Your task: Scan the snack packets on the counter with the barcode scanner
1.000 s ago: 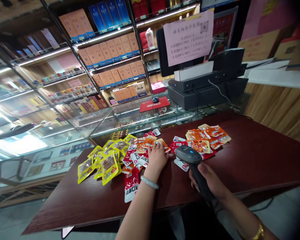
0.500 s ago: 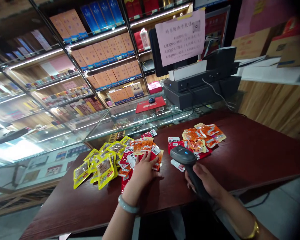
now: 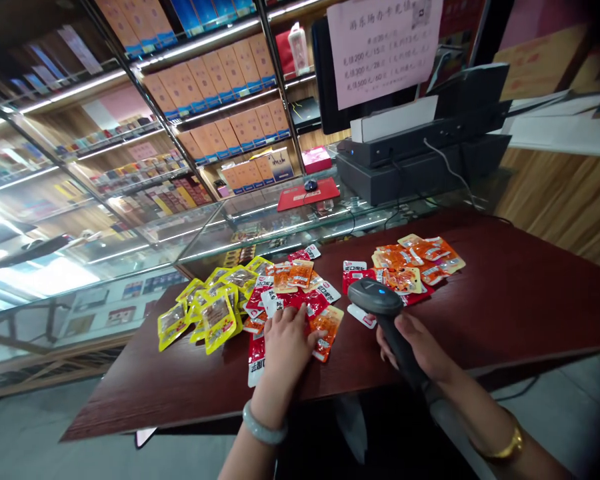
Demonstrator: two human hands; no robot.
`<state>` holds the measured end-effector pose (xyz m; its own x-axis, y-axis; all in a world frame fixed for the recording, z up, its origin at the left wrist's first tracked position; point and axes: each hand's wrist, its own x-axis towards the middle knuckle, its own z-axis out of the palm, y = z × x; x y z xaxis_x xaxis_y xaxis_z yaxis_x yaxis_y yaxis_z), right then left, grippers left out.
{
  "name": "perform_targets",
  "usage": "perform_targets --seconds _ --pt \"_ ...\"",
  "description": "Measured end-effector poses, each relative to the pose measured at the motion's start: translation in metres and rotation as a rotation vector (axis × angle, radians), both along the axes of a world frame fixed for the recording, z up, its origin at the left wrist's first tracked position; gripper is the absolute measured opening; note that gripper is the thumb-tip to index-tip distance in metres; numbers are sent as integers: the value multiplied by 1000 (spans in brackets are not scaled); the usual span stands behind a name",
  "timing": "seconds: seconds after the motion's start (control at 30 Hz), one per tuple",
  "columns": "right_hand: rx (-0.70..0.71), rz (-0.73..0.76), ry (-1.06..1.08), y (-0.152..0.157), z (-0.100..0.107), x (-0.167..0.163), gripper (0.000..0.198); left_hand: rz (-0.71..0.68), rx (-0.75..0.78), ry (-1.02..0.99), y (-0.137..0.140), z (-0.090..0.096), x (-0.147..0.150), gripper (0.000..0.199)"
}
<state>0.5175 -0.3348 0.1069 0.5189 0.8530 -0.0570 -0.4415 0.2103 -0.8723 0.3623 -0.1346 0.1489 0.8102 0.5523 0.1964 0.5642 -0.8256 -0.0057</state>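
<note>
Red-brown table [image 3: 520,293], lit shop shelves [image 3: 220,105] behind at 11 o'clock. Left hand [image 3: 289,340] lies palm-down, unclenched, fingers loosely spread over red packets [image 3: 316,300]; orange packet [image 3: 331,328] by its thumb, 3 o'clock. Yellow packets [image 3: 217,317] heaped at its 10 o'clock. Right hand [image 3: 425,350] wraps the scanner [image 3: 375,297] handle (blue light on); orange pile [image 3: 400,257] just beyond its head, 1 o'clock.

The left hand [image 3: 287,347] and right hand [image 3: 423,350] are bare, as are both forearms as far as they show. Around the left wrist sits a thick, rounded jade-like bangle [image 3: 264,429], pale grey-green, smooth and softly glossy. The right forearm bears a polished gold-coloured bangle [image 3: 511,451], bright along its curved face.
</note>
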Motion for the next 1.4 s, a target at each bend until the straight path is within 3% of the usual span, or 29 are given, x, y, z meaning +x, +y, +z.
perform_targets --seconds 0.2,0.4,0.53,0.6,0.7,0.83,1.13,1.3,1.33,1.4 --pt "1 8 -16 0 0 0 53 80 -31 27 -26 2 2 58" --pt "13 18 13 0 0 1 51 60 -136 110 -35 1 -5 46" --pt "21 27 8 0 -2 1 52 126 -405 96 -26 4 -9 39" --pt "22 22 6 -1 -2 1 52 148 -551 7 -19 4 -9 36" --pt "31 48 -18 -2 -3 -1 52 139 -635 -193 -8 0 -6 33" --pt "17 96 -27 -2 -2 -2 53 108 -643 -349 -4 -5 6 34" --pt "35 79 -39 -1 -7 -2 54 130 -619 -364 -3 -4 36 31" --pt "11 -25 -34 -1 -9 -2 53 -71 -773 -504 -4 4 82 33" --pt "7 -37 -35 -1 -9 -2 53 -113 -741 -503 -3 8 87 34" --pt "10 -33 -35 -1 -9 -2 53 -94 -527 -424 1 14 86 35"
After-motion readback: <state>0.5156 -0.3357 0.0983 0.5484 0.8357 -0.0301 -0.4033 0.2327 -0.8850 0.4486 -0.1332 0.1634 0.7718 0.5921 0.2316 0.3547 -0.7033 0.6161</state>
